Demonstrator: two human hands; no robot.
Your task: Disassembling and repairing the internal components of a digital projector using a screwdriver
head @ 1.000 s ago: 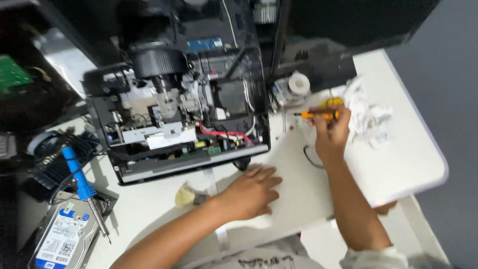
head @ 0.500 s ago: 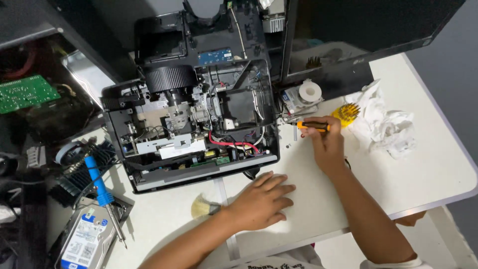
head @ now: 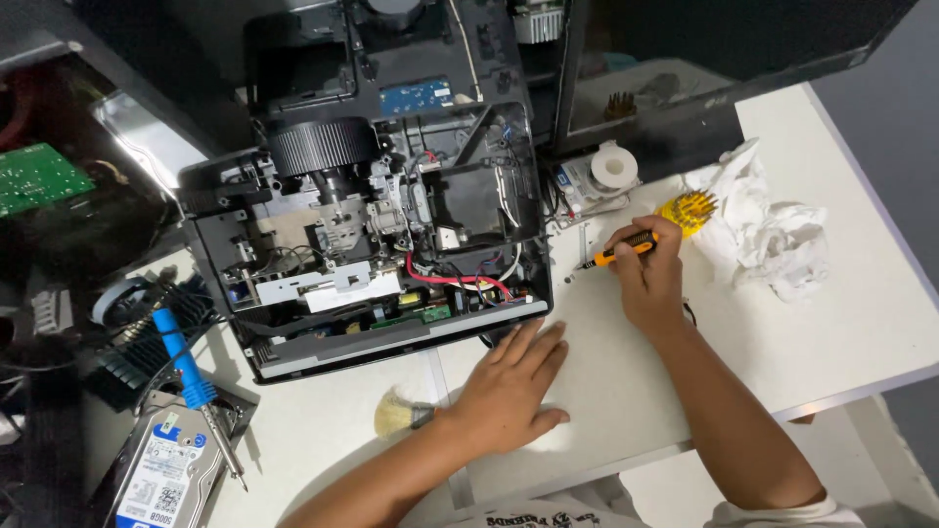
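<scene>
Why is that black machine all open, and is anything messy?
The black machine has its cover off, so wires and parts show. Crumpled white paper lies beside the right hand, which holds an orange screwdriver.

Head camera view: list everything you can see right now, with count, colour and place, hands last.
Opened projector: one, black, cover off, top centre of the table.
Table: one, white, under everything.
Screwdriver: one, orange and black, in the right hand, tip pointing left toward the projector.
Bit holder: one, yellow, just right of the right hand.
Crumpled tissue: one heap, white, right side.
Roll of tape: one, white, above the right hand.
Brush: one, pale bristles, beside the left wrist.
Soldering iron: one, blue handle, lower left.
Hard drive: one, silver, bottom left.
Circuit board: one, green, far left.
Left hand: flat on the table, empty.
Right hand: gripping the screwdriver.
</scene>
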